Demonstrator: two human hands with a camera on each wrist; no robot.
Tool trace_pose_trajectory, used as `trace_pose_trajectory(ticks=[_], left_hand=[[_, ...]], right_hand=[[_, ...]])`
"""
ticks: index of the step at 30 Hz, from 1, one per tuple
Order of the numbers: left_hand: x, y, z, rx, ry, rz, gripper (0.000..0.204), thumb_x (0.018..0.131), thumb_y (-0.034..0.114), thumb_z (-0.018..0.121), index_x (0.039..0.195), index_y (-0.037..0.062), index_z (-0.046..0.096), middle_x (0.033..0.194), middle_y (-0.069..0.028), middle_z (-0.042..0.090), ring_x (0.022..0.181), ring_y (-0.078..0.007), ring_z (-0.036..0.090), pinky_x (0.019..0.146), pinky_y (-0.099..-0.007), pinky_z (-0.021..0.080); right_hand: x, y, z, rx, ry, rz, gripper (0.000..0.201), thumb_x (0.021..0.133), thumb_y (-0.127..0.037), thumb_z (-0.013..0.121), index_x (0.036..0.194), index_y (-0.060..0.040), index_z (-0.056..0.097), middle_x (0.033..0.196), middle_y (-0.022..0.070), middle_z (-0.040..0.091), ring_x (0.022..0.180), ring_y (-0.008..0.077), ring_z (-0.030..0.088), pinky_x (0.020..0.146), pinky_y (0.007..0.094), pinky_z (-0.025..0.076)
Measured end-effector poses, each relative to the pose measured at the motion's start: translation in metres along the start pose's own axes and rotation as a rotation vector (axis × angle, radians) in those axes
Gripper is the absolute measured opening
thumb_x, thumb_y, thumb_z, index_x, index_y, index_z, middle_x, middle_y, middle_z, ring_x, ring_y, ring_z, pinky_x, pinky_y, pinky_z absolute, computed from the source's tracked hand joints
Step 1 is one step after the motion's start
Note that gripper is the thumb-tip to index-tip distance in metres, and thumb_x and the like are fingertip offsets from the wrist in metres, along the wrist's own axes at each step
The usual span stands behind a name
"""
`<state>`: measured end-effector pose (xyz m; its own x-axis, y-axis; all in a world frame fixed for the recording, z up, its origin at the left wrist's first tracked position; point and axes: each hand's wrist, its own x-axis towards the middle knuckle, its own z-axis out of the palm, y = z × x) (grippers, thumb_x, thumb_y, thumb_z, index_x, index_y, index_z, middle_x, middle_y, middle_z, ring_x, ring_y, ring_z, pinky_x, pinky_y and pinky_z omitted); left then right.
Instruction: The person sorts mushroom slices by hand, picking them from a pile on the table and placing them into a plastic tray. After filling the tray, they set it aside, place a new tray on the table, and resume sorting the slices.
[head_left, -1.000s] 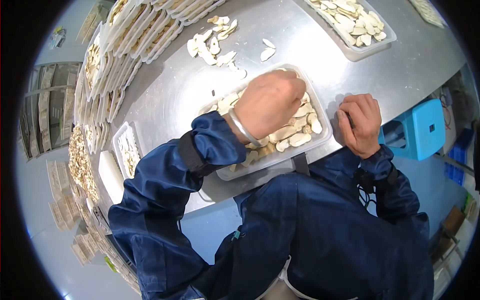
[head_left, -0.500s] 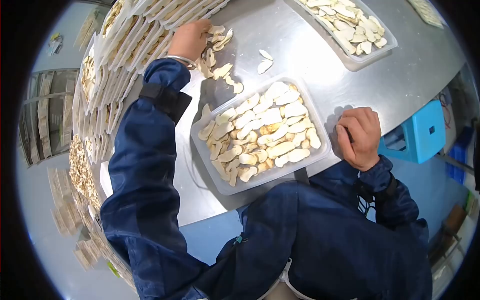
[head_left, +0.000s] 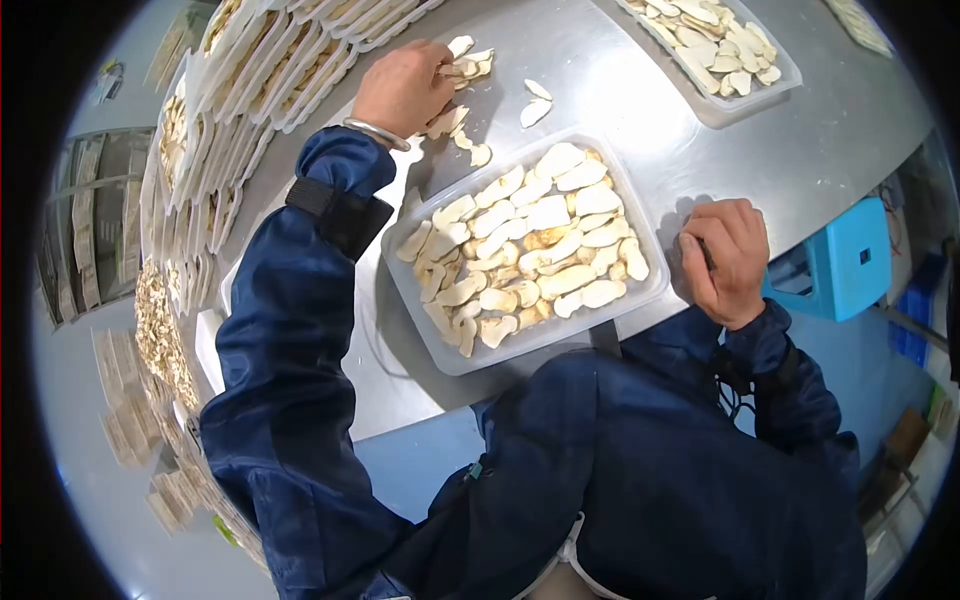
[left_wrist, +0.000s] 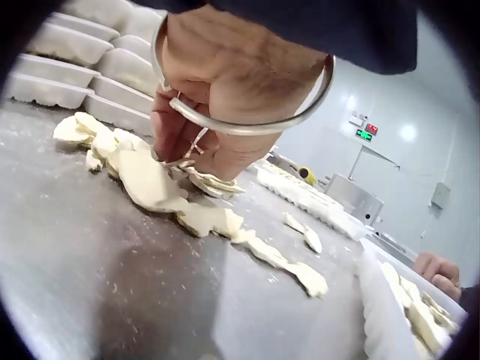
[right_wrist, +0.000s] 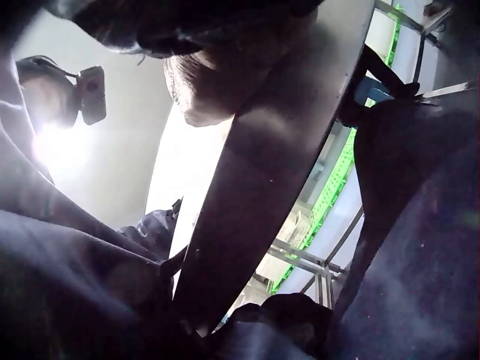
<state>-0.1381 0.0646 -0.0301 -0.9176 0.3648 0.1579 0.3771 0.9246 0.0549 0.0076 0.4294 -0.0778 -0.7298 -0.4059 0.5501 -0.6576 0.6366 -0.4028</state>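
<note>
My left hand (head_left: 405, 88), a silver bangle at its wrist, is down at a loose pile of pale mushroom slices (head_left: 447, 122) on the metal table. In the left wrist view its fingers (left_wrist: 171, 135) are bent and pinch among the mushroom slices (left_wrist: 150, 176), partly hiding them. Nearer the body, a clear plastic tray (head_left: 655, 262) holds rows of mushroom slices laid flat. To the right of that tray, my right hand (head_left: 728, 258) rests idle at the table's edge, fingers loosely curled around nothing. In the right wrist view it is dark and mostly cut off.
Stacked white trays of slices (head_left: 225, 125) stand at the left. Another filled tray (head_left: 712, 100) sits at the back right. Two loose slices (head_left: 537, 108) lie between the pile and that tray. A blue stool (head_left: 850, 262) is beside the table on the right.
My left hand moved from over the near tray to the loose pile at the back left, then shifted slightly right among the slices. The right hand has stayed at the table's edge.
</note>
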Motion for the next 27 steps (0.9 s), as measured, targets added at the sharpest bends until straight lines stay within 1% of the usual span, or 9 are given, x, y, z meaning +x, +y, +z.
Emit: trace_pose_trajectory(ticks=[4,7,10,11,14,17,20,26,27], left_hand=[[-0.014,-0.006,-0.003,-0.074,0.067,-0.036,0.024,0.082,0.015,0.060,0.102,0.0064,0.071,0.095,-0.0154,0.070,0.089,-0.0393,0.065,0.080,-0.0451,0.052],[-0.026,-0.005,-0.014,-0.155,0.073,-0.060,0.023,0.083,0.015,0.062,0.102,0.0045,0.071,0.087,-0.0146,0.071,0.079,-0.0335,0.068,0.074,-0.0390,0.053],[-0.041,0.011,-0.033,-0.406,0.121,-0.104,0.023,0.084,0.013,0.064,0.102,0.0024,0.070,0.080,-0.0114,0.070,0.071,-0.0215,0.067,0.069,-0.0313,0.052],[-0.051,0.035,-0.046,-0.494,0.080,-0.134,0.019,0.084,0.010,0.065,0.100,0.0007,0.069,0.077,-0.0063,0.069,0.069,-0.0114,0.061,0.067,-0.0271,0.050],[-0.086,0.074,-0.063,-0.674,-0.170,-0.192,0.013,0.090,-0.001,0.063,0.102,0.0015,0.069,0.085,0.0037,0.066,0.076,-0.0033,0.056,0.072,-0.0213,0.049],[-0.110,0.095,-0.063,-0.884,-0.296,-0.182,0.012,0.089,-0.002,0.064,0.099,0.0018,0.069,0.081,0.0037,0.065,0.073,-0.0034,0.055,0.069,-0.0210,0.048],[-0.114,0.114,-0.066,-0.841,-0.441,-0.258,0.011,0.089,-0.001,0.064,0.098,0.0015,0.071,0.081,0.0016,0.066,0.070,-0.0044,0.054,0.064,-0.0223,0.047],[-0.119,0.137,-0.050,-0.765,-0.280,0.072,0.010,0.087,-0.002,0.064,0.094,0.0014,0.071,0.079,-0.0051,0.065,0.066,-0.0117,0.057,0.062,-0.0263,0.047],[-0.116,0.140,-0.050,-0.744,-0.267,0.087,0.010,0.085,-0.003,0.064,0.092,0.0002,0.070,0.080,-0.0092,0.065,0.068,-0.0191,0.061,0.064,-0.0296,0.049]], right_hand=[[0.000,0.000,0.000,-0.008,0.023,-0.014,0.012,0.074,-0.006,0.069,0.084,-0.0040,0.062,0.088,0.0084,0.061,0.082,0.0271,0.056,0.073,0.0374,0.041],[-0.001,0.000,0.001,-0.008,0.039,-0.028,0.012,0.074,-0.003,0.069,0.083,-0.0040,0.062,0.088,0.0086,0.061,0.082,0.0269,0.056,0.072,0.0369,0.041],[-0.002,0.002,0.001,-0.009,0.047,-0.039,0.012,0.075,-0.003,0.069,0.083,-0.0040,0.062,0.088,0.0085,0.062,0.082,0.0267,0.057,0.071,0.0371,0.041],[-0.004,0.003,0.001,-0.013,0.047,-0.036,0.011,0.075,-0.003,0.069,0.083,-0.0040,0.062,0.088,0.0085,0.062,0.082,0.0267,0.057,0.071,0.0372,0.041],[-0.002,0.001,0.002,-0.014,0.034,-0.032,0.011,0.075,-0.003,0.070,0.084,-0.0040,0.062,0.088,0.0084,0.062,0.083,0.0265,0.057,0.071,0.0372,0.042],[-0.002,0.000,0.002,-0.018,0.029,-0.033,0.011,0.076,-0.004,0.069,0.084,-0.0039,0.062,0.088,0.0084,0.062,0.083,0.0264,0.057,0.072,0.0370,0.042],[0.000,0.000,0.002,-0.016,0.027,-0.038,0.011,0.076,-0.004,0.069,0.084,-0.0039,0.063,0.088,0.0084,0.062,0.083,0.0263,0.057,0.072,0.0368,0.042],[0.000,-0.001,0.001,-0.015,0.028,-0.032,0.010,0.077,-0.004,0.069,0.084,-0.0038,0.062,0.088,0.0085,0.062,0.083,0.0262,0.057,0.073,0.0369,0.042],[0.000,-0.001,0.001,-0.014,0.029,-0.032,0.010,0.077,-0.004,0.069,0.084,-0.0038,0.062,0.088,0.0084,0.062,0.083,0.0261,0.057,0.073,0.0369,0.042]])
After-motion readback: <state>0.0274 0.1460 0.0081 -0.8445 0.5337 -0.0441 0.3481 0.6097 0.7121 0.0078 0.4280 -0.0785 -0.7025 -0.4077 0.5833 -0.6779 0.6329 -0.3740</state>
